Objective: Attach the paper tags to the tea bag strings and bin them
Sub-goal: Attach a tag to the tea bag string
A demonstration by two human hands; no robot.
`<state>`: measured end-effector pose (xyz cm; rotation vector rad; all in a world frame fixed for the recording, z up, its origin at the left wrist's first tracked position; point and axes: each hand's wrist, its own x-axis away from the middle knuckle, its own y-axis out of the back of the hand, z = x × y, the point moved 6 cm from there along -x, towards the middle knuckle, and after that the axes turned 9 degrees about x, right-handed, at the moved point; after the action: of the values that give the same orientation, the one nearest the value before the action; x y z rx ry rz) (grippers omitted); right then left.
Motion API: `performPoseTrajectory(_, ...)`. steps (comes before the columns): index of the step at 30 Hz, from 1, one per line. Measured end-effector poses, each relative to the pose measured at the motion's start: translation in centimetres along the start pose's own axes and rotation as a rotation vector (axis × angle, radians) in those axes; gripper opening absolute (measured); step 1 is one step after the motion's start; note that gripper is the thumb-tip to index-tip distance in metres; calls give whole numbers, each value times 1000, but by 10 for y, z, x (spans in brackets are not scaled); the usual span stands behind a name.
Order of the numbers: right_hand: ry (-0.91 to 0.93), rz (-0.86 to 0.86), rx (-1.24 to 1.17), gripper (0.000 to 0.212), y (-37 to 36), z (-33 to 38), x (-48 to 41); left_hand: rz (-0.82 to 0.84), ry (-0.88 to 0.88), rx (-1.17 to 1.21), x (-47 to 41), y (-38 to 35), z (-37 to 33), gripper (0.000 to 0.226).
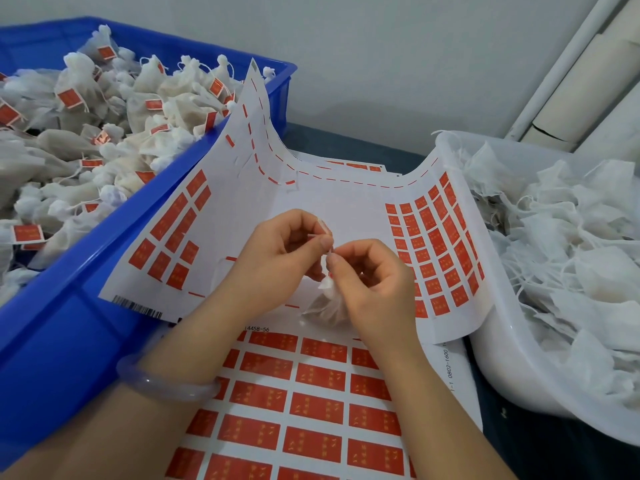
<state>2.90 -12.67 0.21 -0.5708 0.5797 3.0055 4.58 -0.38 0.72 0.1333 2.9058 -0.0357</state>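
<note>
Tagging seems mid-step: the left hand (280,247) and right hand (374,282), fingers curled, both pinch a small red paper tag (330,250) above a white mesh tea bag (325,306) dangling over the white sticker sheet (311,199); next, probably, press it closed and drop it into the blue plastic crate (69,306).

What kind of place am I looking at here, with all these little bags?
Likely a small hand-packing workstation: a blue crate heaped with tagged tea bags, a white tub of untagged bags, and sheets of red tags under the left hand and right hand, which pinch one tag by a tea bag.
</note>
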Motion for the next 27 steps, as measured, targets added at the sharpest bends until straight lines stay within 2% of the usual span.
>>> performPoseTrajectory(7,-6,-47,12,14,3,0,-1,-23,29,87,0,1,0,11)
performPoseTrajectory(13,-12,-71,15,17,6,-2,0,27,53,39,-1,-3,4,10)
performPoseTrajectory(22,-24,-25,13,20,3,-2,0,49,-20,-46,0,-4,1,15)
performPoseTrajectory(27,-33,-23,-10,21,3,-4,-1,33,29,25,0,-3,2,12)
